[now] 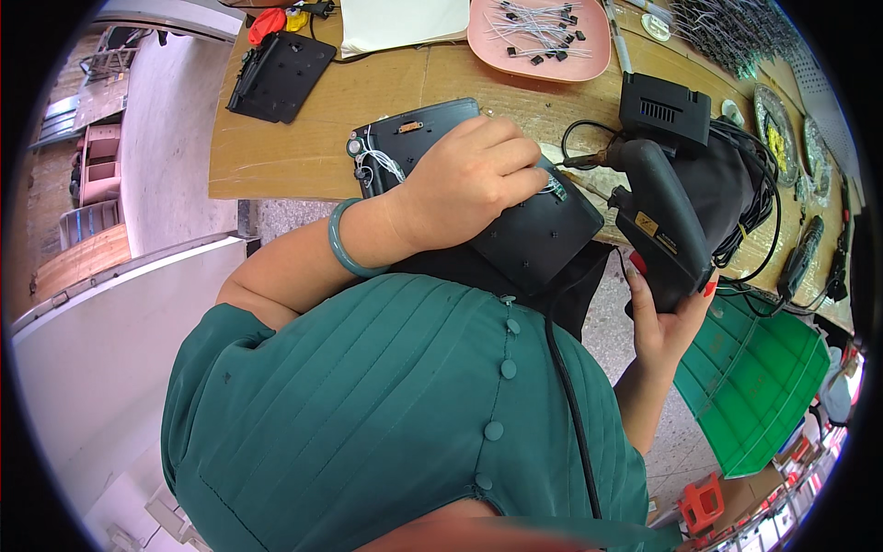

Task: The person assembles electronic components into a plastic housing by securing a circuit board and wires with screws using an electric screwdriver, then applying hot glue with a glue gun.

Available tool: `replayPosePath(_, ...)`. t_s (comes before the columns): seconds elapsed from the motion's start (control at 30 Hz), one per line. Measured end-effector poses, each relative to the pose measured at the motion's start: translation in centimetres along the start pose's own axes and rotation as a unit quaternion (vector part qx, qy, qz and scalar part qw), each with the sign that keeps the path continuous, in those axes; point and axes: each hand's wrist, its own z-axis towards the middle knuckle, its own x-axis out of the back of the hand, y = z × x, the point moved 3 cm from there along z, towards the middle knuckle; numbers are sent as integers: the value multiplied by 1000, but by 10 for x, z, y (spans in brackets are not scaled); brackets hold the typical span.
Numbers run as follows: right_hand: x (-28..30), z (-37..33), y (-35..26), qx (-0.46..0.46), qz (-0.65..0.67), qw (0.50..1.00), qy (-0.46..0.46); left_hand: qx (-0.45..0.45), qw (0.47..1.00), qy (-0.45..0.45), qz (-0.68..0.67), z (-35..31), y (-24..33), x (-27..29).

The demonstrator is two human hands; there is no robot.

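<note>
A black plastic housing (529, 241) lies in front of me, partly over the table edge, with white wires (382, 164) at its left end. Over its middle my left hand (483, 175) is closed, fingertips down beside a small green circuit board (557, 188); what they pinch is hidden. My right hand (664, 317) grips the handle of a black soldering gun (664, 216). The gun's thin tip points left, close to the circuit board and my left fingers. Whether tip and board touch I cannot tell.
A pink tray (543, 69) of wired black parts stands at the back, near white sheets (405, 23). Another black housing (280, 78) lies far left. Coiled black cables (759, 184) sit at the right. Below the table's right side is a green crate (754, 377).
</note>
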Motion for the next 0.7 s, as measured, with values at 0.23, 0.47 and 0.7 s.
replayPosePath(0.23,6,-6,2,35,-50,998,-15,-38,999,-6,22,-2,4,0)
replayPosePath(0.47,7,-8,4,15,-18,1000,-16,-24,998,-64,17,1,1,0)
replayPosePath(0.7,4,-5,2,17,-23,999,-22,-26,996,-86,16,2,1,1)
